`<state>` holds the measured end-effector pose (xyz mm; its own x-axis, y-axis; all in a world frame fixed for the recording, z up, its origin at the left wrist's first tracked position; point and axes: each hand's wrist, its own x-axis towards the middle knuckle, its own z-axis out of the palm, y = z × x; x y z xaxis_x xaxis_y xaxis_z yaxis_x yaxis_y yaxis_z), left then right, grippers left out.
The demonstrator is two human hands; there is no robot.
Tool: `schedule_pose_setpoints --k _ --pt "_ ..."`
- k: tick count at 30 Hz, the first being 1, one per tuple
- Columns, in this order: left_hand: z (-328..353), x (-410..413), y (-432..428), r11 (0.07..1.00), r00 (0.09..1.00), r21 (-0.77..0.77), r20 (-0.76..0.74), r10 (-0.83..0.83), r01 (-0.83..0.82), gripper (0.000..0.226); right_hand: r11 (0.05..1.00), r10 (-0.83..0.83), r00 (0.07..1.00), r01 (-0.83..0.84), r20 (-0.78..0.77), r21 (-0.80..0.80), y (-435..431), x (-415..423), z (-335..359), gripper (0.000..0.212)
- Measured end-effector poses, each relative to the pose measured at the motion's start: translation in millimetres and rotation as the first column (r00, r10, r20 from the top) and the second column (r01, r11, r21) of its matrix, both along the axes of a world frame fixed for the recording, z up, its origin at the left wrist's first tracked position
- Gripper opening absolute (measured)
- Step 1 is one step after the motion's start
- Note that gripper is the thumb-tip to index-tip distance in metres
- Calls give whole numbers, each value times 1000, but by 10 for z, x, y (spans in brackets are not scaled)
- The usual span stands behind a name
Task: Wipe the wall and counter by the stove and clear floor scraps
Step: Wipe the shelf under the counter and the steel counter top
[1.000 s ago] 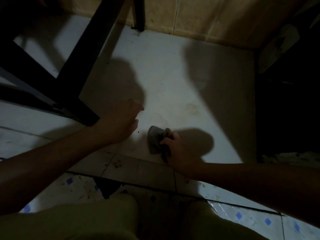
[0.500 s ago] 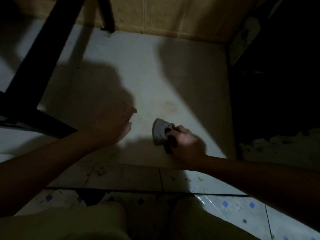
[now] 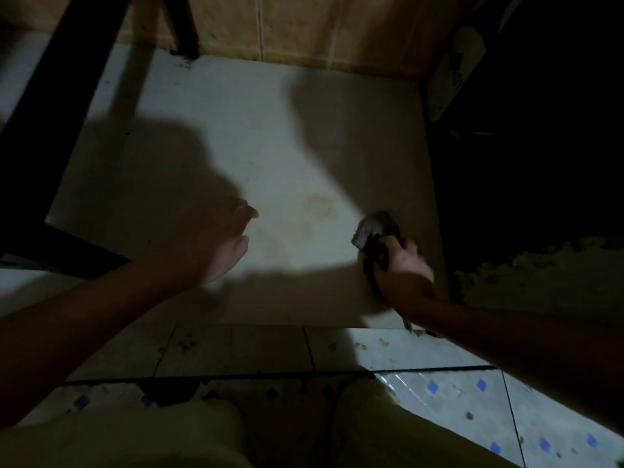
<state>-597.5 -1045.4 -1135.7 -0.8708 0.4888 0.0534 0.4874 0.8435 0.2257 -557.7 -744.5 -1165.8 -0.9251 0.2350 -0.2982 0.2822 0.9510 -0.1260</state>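
Head view: right hand (image 3: 403,268) grips grey rag (image 3: 373,228) on white slab (image 3: 236,130); left hand (image 3: 216,241) hovers, fingers straight.

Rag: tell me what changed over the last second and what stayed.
The right hand swept the rag rightward across the pale slab, from left of the faint stain to its right, near the dark edge. The grip on the rag is unchanged; the left hand stays open, holding nothing.
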Motion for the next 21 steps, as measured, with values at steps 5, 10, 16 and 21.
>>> schedule_pose_setpoints --k 5,10,16,21 --pt "-1 -23 -42 997 995 -6 70 72 -72 41 971 232 963 -238 -135 -35 -279 100 -29 40" --pt "-103 -57 -8 997 996 30 54 64 -66 35 897 423 886 -440 -191 -52 -551 82 -58 35" --pt "-1 -217 10 999 998 20 40 50 -51 37 889 416 894 -438 -169 -129 -638 -181 -30 36" --pt "9 -224 82 966 957 92 186 221 -241 39 941 321 946 -324 -42 -96 -596 -628 71 35"
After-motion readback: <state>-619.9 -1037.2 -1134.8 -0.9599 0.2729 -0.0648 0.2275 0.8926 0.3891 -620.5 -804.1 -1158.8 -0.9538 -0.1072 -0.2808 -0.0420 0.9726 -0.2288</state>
